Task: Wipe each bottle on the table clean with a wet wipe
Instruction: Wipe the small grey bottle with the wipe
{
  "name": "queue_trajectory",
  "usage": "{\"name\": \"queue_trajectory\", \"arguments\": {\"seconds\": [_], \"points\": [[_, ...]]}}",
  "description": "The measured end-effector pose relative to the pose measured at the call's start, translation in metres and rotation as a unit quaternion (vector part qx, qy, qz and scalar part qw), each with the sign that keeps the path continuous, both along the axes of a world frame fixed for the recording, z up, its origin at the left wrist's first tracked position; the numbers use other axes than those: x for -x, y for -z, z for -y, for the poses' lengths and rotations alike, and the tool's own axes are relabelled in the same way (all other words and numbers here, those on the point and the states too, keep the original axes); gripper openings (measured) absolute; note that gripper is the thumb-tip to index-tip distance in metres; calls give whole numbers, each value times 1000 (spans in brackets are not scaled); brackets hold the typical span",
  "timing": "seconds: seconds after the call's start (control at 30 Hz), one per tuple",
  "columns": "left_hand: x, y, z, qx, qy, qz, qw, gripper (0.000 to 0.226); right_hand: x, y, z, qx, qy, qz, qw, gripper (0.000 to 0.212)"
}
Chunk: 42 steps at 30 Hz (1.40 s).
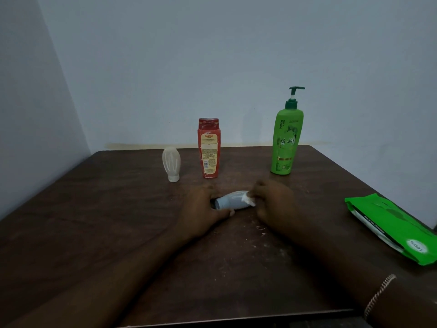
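Four bottles: three upright, one white bottle (230, 200) gripped by left hand (203, 209); right hand (275, 204) pinches one wipe (248, 200).

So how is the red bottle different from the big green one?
The red bottle is shorter and has a flat red cap, while the green bottle is taller and has a pump on top. The red bottle stands near the middle of the table, the green bottle further right. Both stand upright at the back, untouched.

Four bottles (208, 147), one wipes pack (390, 227)
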<state>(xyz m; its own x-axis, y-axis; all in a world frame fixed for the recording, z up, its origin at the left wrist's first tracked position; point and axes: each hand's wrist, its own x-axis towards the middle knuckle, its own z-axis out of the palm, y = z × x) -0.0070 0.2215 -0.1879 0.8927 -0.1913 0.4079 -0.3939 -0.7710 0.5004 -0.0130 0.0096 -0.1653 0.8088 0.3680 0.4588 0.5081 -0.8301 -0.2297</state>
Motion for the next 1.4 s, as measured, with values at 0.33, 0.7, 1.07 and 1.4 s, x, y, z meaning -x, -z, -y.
{"name": "queue_trajectory", "arguments": {"seconds": [0.33,0.7,1.07,1.4], "points": [[-1,2,2,-3,1,9,1000,39,6,10,-29,-54,-59,5,997,26],[2,0,3,-43,5,51,998,42,-16,10,1,-180,123,-42,975,26],[6,-1,6,-48,7,70,996,36,-1,7,-17,-153,-13,38,987,16],[11,-5,9,-96,16,107,989,42,-13,10,-10,-234,115,-38,965,16]]}}
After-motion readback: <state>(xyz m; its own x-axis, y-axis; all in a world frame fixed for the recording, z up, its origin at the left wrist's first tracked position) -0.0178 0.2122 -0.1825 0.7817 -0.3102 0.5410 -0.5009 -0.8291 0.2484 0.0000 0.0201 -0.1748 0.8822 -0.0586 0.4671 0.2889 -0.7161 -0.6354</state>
